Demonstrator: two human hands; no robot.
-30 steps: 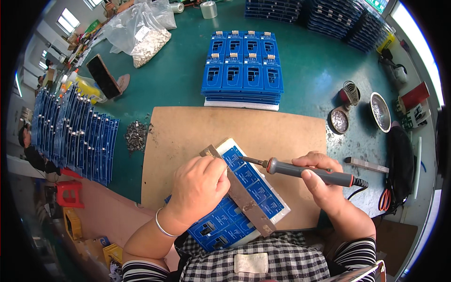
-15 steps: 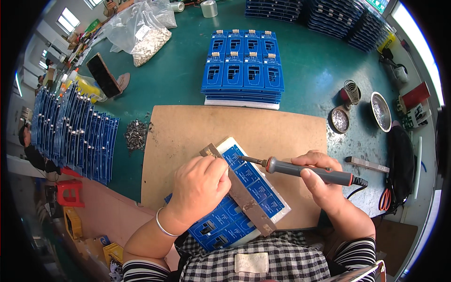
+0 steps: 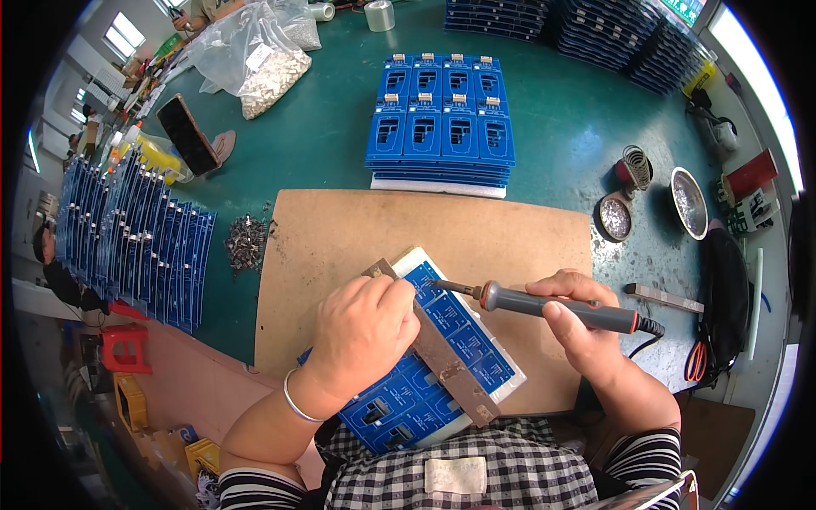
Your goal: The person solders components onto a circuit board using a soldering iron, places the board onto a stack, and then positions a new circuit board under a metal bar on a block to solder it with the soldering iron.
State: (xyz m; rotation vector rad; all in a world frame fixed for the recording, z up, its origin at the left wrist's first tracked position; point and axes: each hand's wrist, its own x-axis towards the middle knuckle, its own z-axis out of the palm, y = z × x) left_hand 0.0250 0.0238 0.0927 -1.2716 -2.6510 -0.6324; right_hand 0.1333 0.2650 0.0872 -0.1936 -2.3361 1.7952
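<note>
My right hand (image 3: 588,336) grips a grey soldering iron (image 3: 544,306) like a pen. Its tip points left and meets, or nearly meets, the upper end of a blue circuit board panel (image 3: 463,331). That panel lies tilted on a white pad (image 3: 507,391) in front of me. A brown, worn flat bar (image 3: 455,378) crosses the panel diagonally. My left hand (image 3: 361,336) is closed above the bar, fingers pinched near the iron's tip; what they hold is hidden. The hand and wrist cover part of the panel.
Under the work lies a brown board (image 3: 340,225) on the green table. Stacked blue panels (image 3: 439,127) stand beyond it, with more upright panels (image 3: 136,238) at left beside a pile of metal parts (image 3: 246,242). At right are a coil iron stand (image 3: 635,167) and a metal bowl (image 3: 688,202).
My left hand has turned and shifted slightly, its knuckles now nearer the panel's upper end. The soldering iron has hardly moved.
</note>
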